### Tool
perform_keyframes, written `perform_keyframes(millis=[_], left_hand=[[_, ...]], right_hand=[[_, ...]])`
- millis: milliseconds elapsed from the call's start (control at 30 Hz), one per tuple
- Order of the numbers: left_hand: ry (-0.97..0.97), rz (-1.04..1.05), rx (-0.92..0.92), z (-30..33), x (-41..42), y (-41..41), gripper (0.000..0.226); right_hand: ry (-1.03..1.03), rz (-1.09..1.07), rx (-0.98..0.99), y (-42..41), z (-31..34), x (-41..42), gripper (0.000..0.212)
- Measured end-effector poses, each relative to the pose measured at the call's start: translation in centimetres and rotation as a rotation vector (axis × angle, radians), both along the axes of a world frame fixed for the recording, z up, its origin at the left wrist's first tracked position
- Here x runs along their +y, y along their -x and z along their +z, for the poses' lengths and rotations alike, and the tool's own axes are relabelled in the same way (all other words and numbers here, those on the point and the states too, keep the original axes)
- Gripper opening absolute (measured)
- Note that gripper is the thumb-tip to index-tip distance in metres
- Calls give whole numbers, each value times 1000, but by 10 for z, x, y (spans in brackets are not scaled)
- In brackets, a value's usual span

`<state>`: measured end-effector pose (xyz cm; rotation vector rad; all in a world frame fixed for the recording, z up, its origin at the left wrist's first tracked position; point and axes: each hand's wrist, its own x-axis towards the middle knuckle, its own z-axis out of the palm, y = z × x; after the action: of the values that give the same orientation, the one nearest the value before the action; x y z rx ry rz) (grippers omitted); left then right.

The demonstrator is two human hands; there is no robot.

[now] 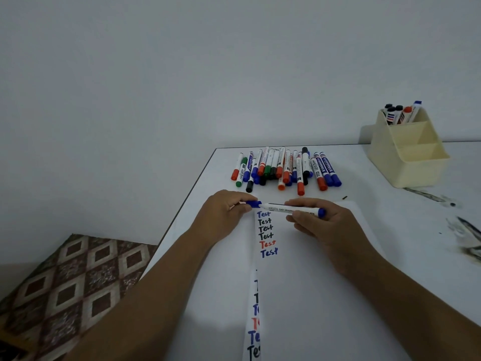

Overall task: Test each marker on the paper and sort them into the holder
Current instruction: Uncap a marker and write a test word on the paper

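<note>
Both hands grip one blue marker (291,208) above the paper (299,256): left hand (223,214) pinching its cap (253,204), right hand (322,222) clasping the barrel. A sudden pull could streak ink across the written tests; the holder (408,157) stands well apart.

The white-barrelled marker with a blue cap (291,208) looks like smooth, slightly glossy plastic, as do the many loose red, blue, green and black capped markers (285,169). The cream compartmented holder (408,157) is matt plastic. The white sheet of paper (299,282) is matt, the white table (390,204) smooth, and the brown diamond-patterned mat (65,290) looks woven and rough.
</note>
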<state>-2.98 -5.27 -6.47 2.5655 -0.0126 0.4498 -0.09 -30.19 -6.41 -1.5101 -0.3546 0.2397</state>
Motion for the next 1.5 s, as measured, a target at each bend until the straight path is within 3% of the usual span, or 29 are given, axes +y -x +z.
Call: perform_keyframes(millis=[233, 367, 633, 767, 967, 1067, 1167, 1333, 1500], left_hand=[[133, -46, 126, 3, -18, 5, 17], [304, -17, 138, 7, -23, 7, 20], [339, 15, 111, 10, -28, 8, 27], [139, 43, 170, 9, -39, 2, 11], [-276, 47, 243, 2, -39, -5, 59], [-465, -11, 333, -3, -37, -7, 68], [-510, -27, 395, -6, -36, -8, 70], [-460, -42, 402, -7, -36, -6, 70], [-358, -38, 331, -11, -32, -4, 68]], right_hand=[[157, 32, -131, 2, -2, -1, 21], [247, 53, -213, 6, 2, 0, 22], [245, 45, -225, 5, 1, 3, 25], [12, -23, 10, 0, 2, 4, 20], [-310, -254, 246, -7, 6, 2, 20], [-383, -299, 315, -9, 7, 1, 14], [-413, -310, 355, -13, 11, -3, 25], [-294, -364, 221, -30, 34, -19, 32], [-1, -399, -171, -74, 79, -51, 29]])
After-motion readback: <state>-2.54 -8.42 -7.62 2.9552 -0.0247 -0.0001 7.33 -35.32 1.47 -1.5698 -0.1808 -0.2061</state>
